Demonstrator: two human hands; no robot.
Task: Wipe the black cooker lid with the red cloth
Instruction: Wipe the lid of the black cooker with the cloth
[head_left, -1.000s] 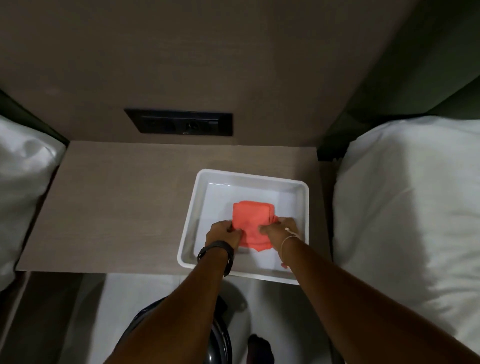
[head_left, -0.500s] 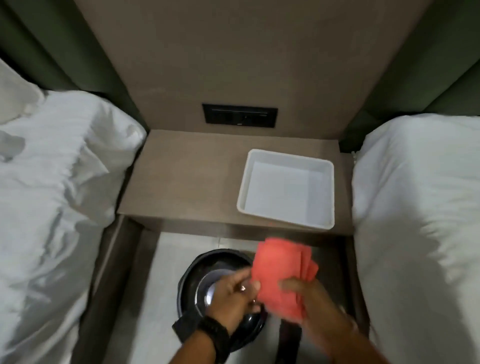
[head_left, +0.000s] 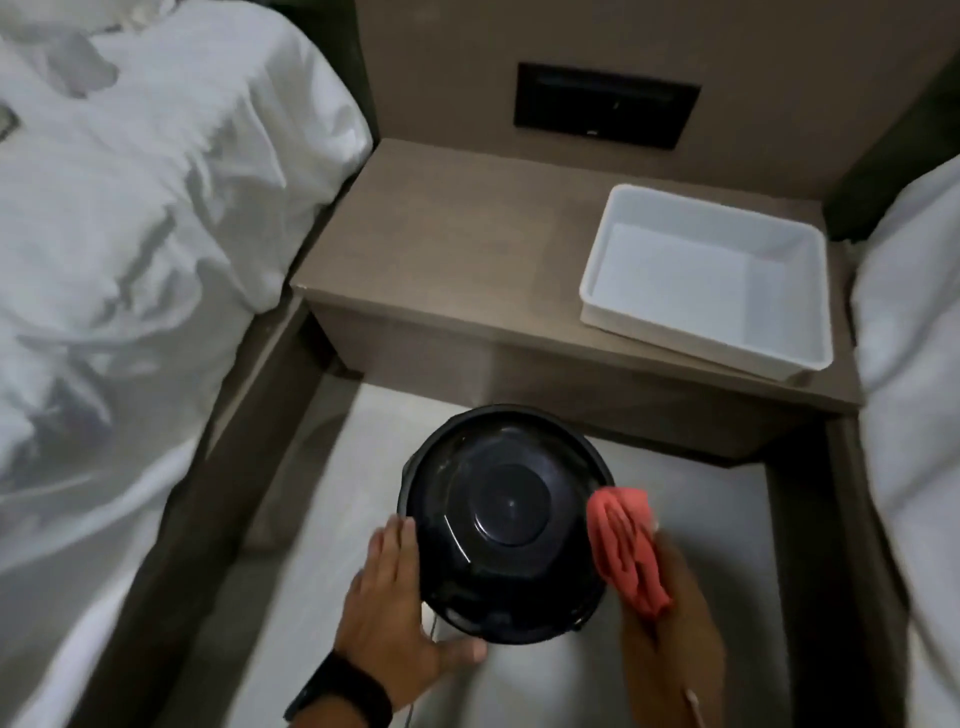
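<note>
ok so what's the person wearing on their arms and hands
Both forearms are bare, with no sleeves or gloves in view. The left hand has a wide black band, like a watch, on its wrist. The right hand has a thin pale string bracelet at the wrist.

The red cloth covers most of the right hand, so I can't make out its grip. Both forearms run off the bottom edge. The socket panel is too blurred to read. Both beds are cut off at the sides.
</note>
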